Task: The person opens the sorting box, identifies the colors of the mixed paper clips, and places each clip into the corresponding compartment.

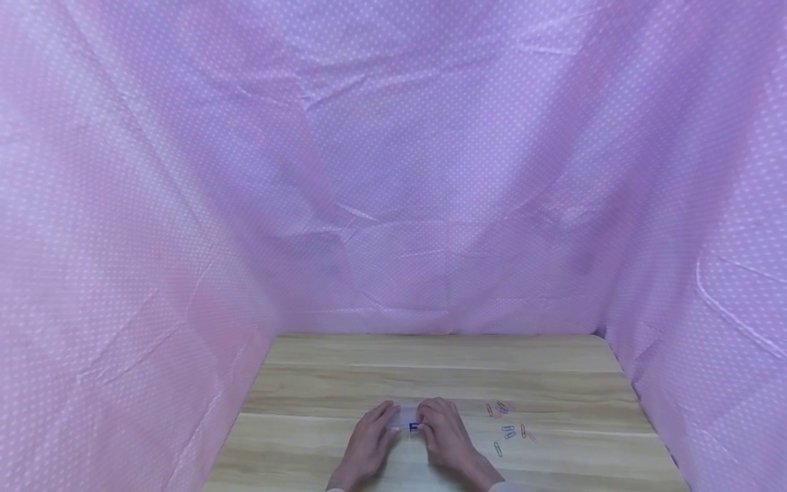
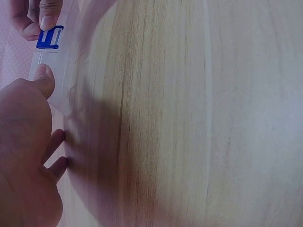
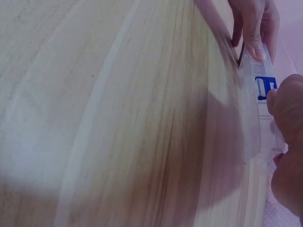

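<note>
A small clear plastic box (image 1: 406,415) with a blue latch (image 1: 414,427) on its near side sits on the table between both hands. My left hand (image 1: 369,441) grips its left end, thumb on the near face and fingers behind. With its thumb at the latch, my right hand (image 1: 443,430) holds the right part of the box. The right wrist view shows the box (image 3: 252,132) side-on, the right thumb touching the blue latch (image 3: 267,84). What lies inside the box cannot be made out.
To the right of the box, several coloured paper clips (image 1: 508,432) lie scattered on the wooden table (image 1: 307,383), among them a green clip (image 1: 498,449) and a red clip (image 1: 523,431). Pink dotted cloth (image 1: 430,171) hangs behind the table and along both sides.
</note>
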### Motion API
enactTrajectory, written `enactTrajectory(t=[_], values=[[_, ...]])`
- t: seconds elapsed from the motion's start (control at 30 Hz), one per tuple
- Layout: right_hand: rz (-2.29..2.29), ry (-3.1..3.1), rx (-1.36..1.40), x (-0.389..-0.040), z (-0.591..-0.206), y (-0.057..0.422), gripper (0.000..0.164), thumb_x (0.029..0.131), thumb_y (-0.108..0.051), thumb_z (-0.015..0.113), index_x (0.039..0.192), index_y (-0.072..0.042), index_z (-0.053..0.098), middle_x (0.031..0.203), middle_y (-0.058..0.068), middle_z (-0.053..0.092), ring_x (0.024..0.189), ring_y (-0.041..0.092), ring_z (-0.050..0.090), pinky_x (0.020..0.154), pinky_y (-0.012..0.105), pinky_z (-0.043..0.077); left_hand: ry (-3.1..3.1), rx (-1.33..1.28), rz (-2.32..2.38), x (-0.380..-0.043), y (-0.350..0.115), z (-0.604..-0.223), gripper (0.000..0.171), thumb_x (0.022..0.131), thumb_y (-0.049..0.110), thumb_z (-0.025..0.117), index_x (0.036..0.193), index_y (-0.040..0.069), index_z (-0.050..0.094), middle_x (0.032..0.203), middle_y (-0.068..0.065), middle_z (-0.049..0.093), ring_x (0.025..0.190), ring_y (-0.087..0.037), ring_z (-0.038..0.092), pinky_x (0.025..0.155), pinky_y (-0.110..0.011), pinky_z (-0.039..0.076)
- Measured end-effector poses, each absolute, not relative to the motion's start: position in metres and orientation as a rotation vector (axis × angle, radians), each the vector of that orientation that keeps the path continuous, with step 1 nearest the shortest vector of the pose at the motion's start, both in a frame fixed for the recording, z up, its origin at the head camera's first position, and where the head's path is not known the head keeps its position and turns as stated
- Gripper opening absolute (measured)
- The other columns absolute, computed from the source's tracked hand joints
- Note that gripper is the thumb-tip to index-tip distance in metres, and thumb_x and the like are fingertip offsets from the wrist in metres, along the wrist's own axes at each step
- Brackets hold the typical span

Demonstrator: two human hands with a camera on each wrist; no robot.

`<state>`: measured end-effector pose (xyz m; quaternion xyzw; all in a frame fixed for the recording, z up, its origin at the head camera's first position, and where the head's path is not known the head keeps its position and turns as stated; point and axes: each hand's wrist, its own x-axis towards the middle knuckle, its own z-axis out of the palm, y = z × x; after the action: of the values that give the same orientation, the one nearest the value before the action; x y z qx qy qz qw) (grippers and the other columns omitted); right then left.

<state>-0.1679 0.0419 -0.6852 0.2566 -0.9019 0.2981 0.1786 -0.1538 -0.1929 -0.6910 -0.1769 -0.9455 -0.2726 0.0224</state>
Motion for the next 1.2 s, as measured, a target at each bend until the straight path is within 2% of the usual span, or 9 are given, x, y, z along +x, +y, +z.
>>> enactTrajectory(t=[0.67,0.9,1.2], values=[[0.936,-2.633,0.75,-0.1712,-0.6838,0.0463,0.017,0.092,-0.006,0.082,0.093,-0.021,0.075,0.111,-0.008,0.079,0.108,0.011,0.069,0.102,0.047,0.06,-2.906,-0.57,-0.806,-0.1561,-0.192,-0.6966,0.045,0.117,0.033,0.06,0.158,0.015,0.065,0.163,-0.012,0.066,0.149,-0.039,0.064,0.123,-0.065,0.055],[0.911,-2.639,0.762,-0.1702,-0.6847,0.0468,0.018,0.092,-0.005,0.083,0.094,-0.02,0.073,0.113,-0.006,0.079,0.11,0.012,0.069,0.103,0.047,0.059,-2.865,-0.588,-0.781,-0.1549,-0.1911,-0.6985,0.044,0.116,0.031,0.061,0.156,0.013,0.066,0.16,-0.012,0.067,0.146,-0.039,0.066,0.121,-0.064,0.056],[0.862,-2.564,0.815,-0.1681,-0.686,0.0482,0.018,0.091,-0.007,0.083,0.093,-0.021,0.072,0.114,-0.007,0.077,0.112,0.013,0.069,0.106,0.049,0.06,-2.938,-0.533,-0.821,-0.1557,-0.1912,-0.6943,0.046,0.117,0.037,0.057,0.159,0.017,0.064,0.165,-0.013,0.064,0.151,-0.041,0.062,0.124,-0.068,0.053]])
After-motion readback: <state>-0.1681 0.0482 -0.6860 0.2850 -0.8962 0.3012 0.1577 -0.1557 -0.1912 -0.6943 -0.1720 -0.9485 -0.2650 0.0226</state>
